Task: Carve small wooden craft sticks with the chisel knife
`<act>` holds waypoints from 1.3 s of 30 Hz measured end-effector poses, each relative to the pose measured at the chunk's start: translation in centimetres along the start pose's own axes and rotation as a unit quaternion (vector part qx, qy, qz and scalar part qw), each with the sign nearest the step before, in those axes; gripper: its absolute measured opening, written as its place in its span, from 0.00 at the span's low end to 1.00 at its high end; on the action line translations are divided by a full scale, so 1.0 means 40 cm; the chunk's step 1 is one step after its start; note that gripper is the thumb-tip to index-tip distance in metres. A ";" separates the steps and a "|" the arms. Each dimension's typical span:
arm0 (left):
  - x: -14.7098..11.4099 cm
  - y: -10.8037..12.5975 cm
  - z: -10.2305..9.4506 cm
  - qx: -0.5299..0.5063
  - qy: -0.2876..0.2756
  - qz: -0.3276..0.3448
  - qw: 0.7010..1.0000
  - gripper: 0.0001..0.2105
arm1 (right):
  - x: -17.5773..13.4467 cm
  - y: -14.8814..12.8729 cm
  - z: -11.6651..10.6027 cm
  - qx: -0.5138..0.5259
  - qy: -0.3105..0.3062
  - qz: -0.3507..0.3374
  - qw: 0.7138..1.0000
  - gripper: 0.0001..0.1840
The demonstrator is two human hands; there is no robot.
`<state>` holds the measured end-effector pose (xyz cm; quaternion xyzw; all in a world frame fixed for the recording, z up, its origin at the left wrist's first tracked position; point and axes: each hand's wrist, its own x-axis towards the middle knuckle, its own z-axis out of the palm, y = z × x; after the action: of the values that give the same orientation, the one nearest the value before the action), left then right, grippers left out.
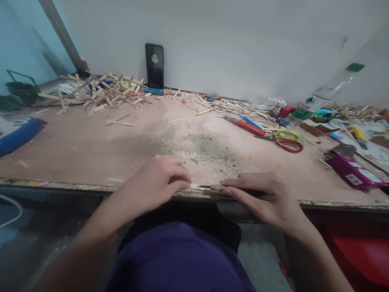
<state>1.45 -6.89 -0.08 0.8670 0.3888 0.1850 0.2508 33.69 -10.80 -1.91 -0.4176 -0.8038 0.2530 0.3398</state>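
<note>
At the front edge of the wooden table (91, 150), my left hand (161, 178) is closed, its thumb and fingers pinching a small pale wooden strip (194, 186). Opposite it, my right hand (261, 192) is wrapped round a slim carving tool with a thin dark tip and light metal collar (214, 187). The tip points left and meets the strip or lies just over it; I cannot tell which. Most of the tool's handle is hidden in my right hand. Green and pale shavings (212, 152) are scattered on the tabletop just beyond both hands.
A heap of wooden sticks (106, 93) lies back left, beside a propped phone (154, 67). To the right are a red utility knife (247, 126), scissors (285, 140), a plastic bottle (322, 99) and a purple packet (354, 172). A blue-and-white bag (22, 134) sits far left.
</note>
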 end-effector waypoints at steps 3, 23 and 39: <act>0.000 0.000 0.001 0.000 0.000 -0.002 1.000 0.06 | 0.001 0.002 0.001 -0.010 -0.004 -0.002 1.000 0.31; 0.001 0.003 0.004 -0.020 -0.001 -0.017 1.000 0.12 | 0.008 0.004 0.004 -0.042 -0.006 -0.031 0.999 0.27; -0.002 -0.002 0.013 -0.028 -0.003 -0.015 0.999 0.09 | -0.009 0.014 0.001 -0.064 -0.007 -0.068 0.996 0.19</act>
<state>1.63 -7.04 -0.54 0.8542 0.3955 0.1897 0.2792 34.07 -10.80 -2.43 -0.3814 -0.8473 0.1803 0.3226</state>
